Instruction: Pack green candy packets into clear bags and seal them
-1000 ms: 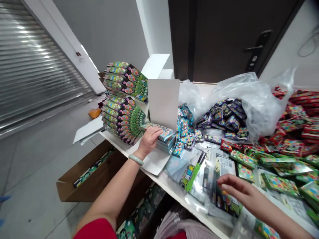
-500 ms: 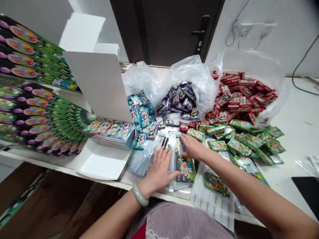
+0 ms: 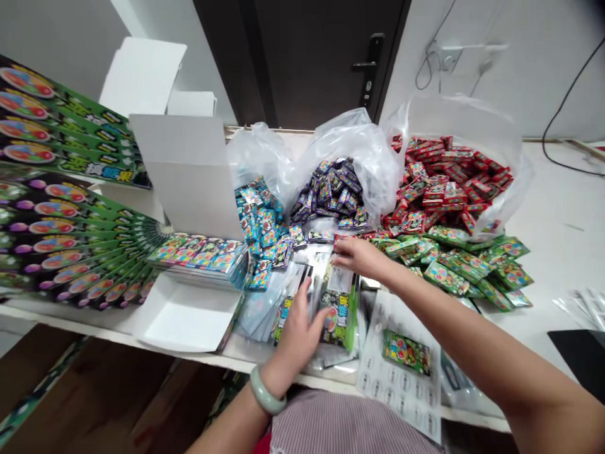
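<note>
My left hand (image 3: pixel 299 331) rests with thumb and fingers apart over clear plastic bags holding black-and-green printed cards (image 3: pixel 338 318). A pale green bangle (image 3: pixel 265 392) circles that wrist. My right hand (image 3: pixel 363 255) is over the top of the bags, fingers stretched leftward with a gap between them. Its fingertips are at the near edge of small red candy packets (image 3: pixel 341 239); whether they touch one is hard to see. Beneath my right forearm, a green packet (image 3: pixel 406 352) lies on a white printed sheet (image 3: pixel 399 394).
Behind the hands lie piles of blue packets (image 3: pixel 265 230), purple packets (image 3: pixel 326 192), red packets (image 3: pixel 444 183) and green packets (image 3: pixel 466 268), several in plastic bags. At left stand an open white box (image 3: pixel 189 315) and fanned green cards (image 3: pixel 85 233). The table's front edge (image 3: pixel 189 356) is close.
My right hand has moved up the bag toward the red packets. My left hand has shifted slightly down, its fingers now more bunched. The camera view has turned a little right.
</note>
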Motion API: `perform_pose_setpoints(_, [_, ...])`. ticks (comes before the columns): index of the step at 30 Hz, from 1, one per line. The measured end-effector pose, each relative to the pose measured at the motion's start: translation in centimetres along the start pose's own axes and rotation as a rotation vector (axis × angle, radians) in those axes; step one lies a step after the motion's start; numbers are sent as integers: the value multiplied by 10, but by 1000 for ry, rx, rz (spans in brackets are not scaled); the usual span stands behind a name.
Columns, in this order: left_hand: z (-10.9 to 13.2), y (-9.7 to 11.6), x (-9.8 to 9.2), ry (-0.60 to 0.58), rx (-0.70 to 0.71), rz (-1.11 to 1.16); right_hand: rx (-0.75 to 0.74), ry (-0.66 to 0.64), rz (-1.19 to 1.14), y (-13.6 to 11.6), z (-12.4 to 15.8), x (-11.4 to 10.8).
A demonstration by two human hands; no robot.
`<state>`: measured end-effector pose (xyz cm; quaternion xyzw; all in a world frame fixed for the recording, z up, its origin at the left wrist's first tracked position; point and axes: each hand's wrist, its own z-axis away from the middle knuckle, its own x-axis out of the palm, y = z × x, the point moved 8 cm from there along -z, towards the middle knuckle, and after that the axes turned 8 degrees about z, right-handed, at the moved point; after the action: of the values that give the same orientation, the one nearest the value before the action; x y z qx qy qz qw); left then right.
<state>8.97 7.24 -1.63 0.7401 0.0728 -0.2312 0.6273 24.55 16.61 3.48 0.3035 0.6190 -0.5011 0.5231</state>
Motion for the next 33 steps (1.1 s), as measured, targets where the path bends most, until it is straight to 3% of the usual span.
perform_pose_setpoints(3, [-11, 14, -26, 38, -30, 167, -48, 60, -417, -9, 15, -35])
perform_pose_setpoints(5, [-19, 35, -48, 37, 95, 101, -93, -102, -802, -19, 29, -35])
perform_pose_setpoints(7, [-23, 56, -63, -23, 273, -13, -82, -290, -1016, -28, 44, -23])
perform_pose_setpoints(9, [-21, 72, -64, -147, 437, -168, -37, -312, -1061, -29, 55, -14])
perform_pose_setpoints(11, [-16, 80, -60, -203, 529, -338, -40, -222, -1055, -29, 62, -12])
perform_pose_setpoints(18, [0, 83, -43, -187, 616, -548, -156, -125, -994, -48, 75, -8])
perform_pose_setpoints(23, [0, 74, -61, -101, 690, -512, -123, 47, -899, -69, 67, -17])
perform_pose_setpoints(26, [-1, 65, -80, -18, 617, -450, -132, 327, -736, -78, 75, -39])
perform_pose_setpoints(29, [-3, 48, -102, 172, 356, -330, -61, 618, -682, -69, 96, -49])
perform_pose_setpoints(31, [-2, 38, -104, 252, 182, -172, 1, 543, -825, -61, 100, -28])
perform_pose_setpoints(33, [-4, 35, -88, 215, 78, 42, 20, 303, -1058, -60, 95, 6])
